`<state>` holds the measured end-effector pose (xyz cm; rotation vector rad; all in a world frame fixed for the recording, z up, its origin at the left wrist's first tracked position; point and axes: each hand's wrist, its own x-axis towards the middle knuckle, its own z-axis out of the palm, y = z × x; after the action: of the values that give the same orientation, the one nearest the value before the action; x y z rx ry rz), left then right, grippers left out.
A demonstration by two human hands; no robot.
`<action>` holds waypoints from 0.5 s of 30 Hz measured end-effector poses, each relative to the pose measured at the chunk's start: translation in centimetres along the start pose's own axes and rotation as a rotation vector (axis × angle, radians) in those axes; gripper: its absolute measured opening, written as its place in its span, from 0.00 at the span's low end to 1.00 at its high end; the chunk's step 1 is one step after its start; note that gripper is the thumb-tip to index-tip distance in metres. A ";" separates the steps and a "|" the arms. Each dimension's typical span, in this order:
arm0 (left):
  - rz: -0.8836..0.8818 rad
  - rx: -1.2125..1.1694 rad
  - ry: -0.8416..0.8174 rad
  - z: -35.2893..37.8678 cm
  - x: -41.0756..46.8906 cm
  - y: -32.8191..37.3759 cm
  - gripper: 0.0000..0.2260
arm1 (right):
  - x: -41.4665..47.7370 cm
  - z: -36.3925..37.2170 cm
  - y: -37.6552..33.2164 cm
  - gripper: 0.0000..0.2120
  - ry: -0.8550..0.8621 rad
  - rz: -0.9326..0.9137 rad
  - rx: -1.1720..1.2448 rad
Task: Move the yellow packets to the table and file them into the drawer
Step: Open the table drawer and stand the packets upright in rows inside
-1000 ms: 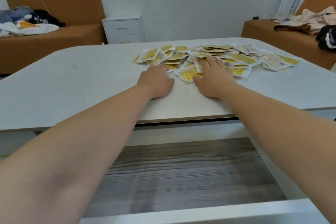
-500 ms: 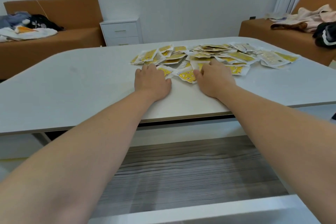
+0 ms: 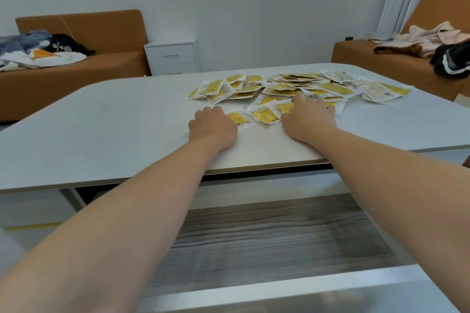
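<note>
Several yellow packets (image 3: 300, 87) lie spread in a loose heap on the white table (image 3: 114, 132), toward its far right. My left hand (image 3: 212, 126) rests palm down on the table, its fingertips on one yellow packet (image 3: 237, 119) drawn out of the heap. My right hand (image 3: 309, 119) lies flat over other packets beside a second pulled-out packet (image 3: 264, 115). Below the table's near edge the drawer (image 3: 267, 244) stands pulled out, with a grey wood-grain bottom and nothing in it.
A brown sofa (image 3: 76, 71) with clothes stands at the back left, a white bedside cabinet (image 3: 173, 57) next to it. Another brown sofa (image 3: 396, 63) with clothes is at the right. The drawer's white front rail (image 3: 292, 290) is nearest me.
Both hands have slid back toward me, dragging a few packets out of the heap toward the table's near edge.
</note>
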<state>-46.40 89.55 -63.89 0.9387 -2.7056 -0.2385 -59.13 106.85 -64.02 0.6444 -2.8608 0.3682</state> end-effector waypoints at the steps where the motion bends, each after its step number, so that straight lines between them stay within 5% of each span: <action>1: 0.000 0.006 0.027 0.0 -0.1 0.0 0.19 | 0.0 -0.1 0.0 0.25 0.005 -0.005 0.015; 5: -0.067 -0.068 0.050 -0.3 0.0 -0.3 0.23 | -0.3 -0.5 -0.2 0.22 0.039 -0.048 0.100; 15: -0.103 -0.771 0.074 -0.8 0.1 -2.0 0.25 | -0.1 -1.5 -0.9 0.30 0.077 0.080 0.618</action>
<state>-45.06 87.84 -63.60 0.8032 -2.1804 -1.1341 -58.41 106.51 -62.45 0.5837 -2.6852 1.2848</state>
